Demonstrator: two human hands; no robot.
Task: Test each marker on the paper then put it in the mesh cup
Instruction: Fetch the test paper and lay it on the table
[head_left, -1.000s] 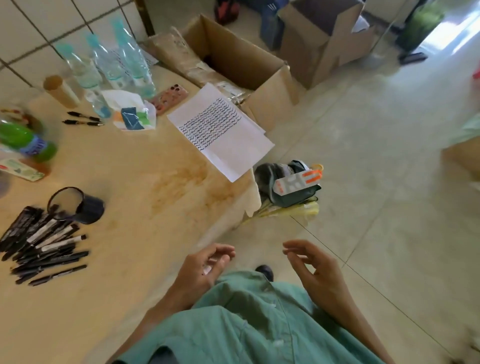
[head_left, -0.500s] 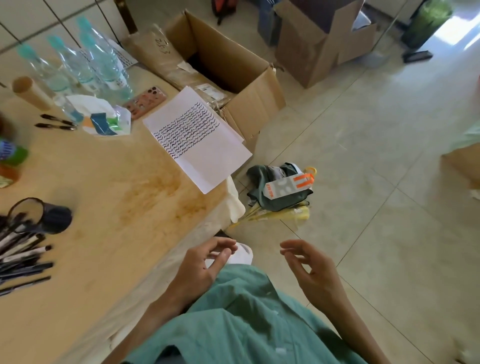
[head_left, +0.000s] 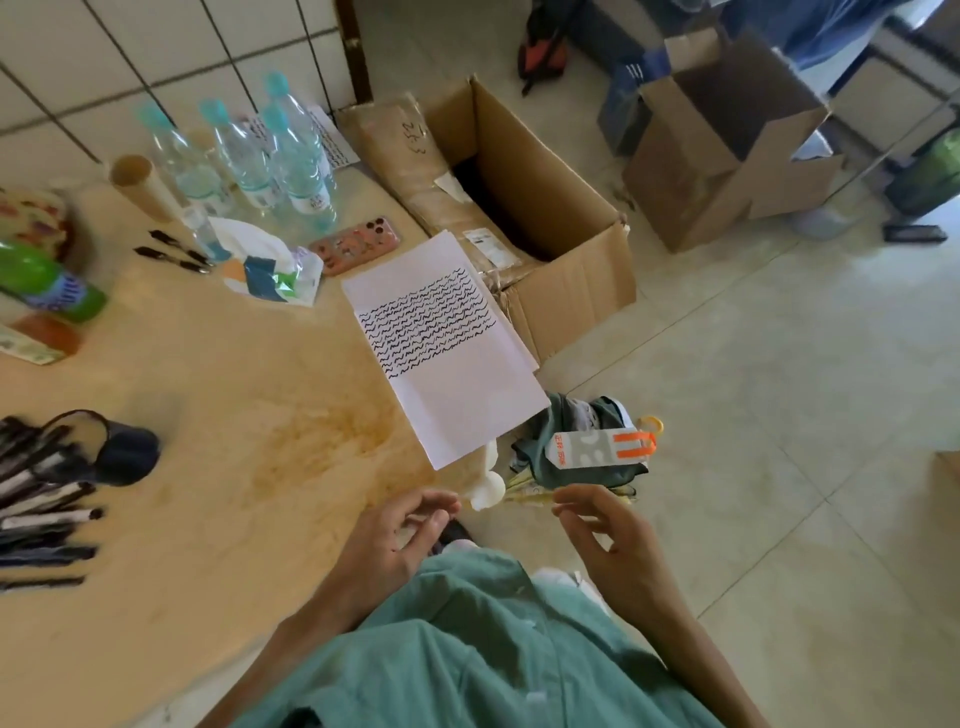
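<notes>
The biggest change is in your view, not on the bench (head_left: 218, 374): over the last second your head has swung away to the right and back, so the marker pile slid to the left edge and the paper drifted toward the middle — nothing on the bench itself has shifted. For the task that means no marker has been picked up in this stretch; the next test has yet to begin, by my reading.

The paper (head_left: 441, 343) lies at the bench's right edge, its long axis running from the far left down toward you and to the right, the near corner hanging past the edge. Rows of wavy black test strokes fill its far half; the near half is blank (room for more strokes).

The markers (head_left: 44, 499) lie heaped at the far left, well apart from the paper, most of them with their long axes roughly left to right, fanned a little. The mesh cup (head_left: 117, 449) lies on its side just beside them, mouth toward the left — you will likely need to stand it up, or feed markers in sideways.

Your left hand (head_left: 395, 540) and right hand (head_left: 613, 551) hover over your lap, fingers loosely curled, both holding nothing, as they were a second ago.
</notes>
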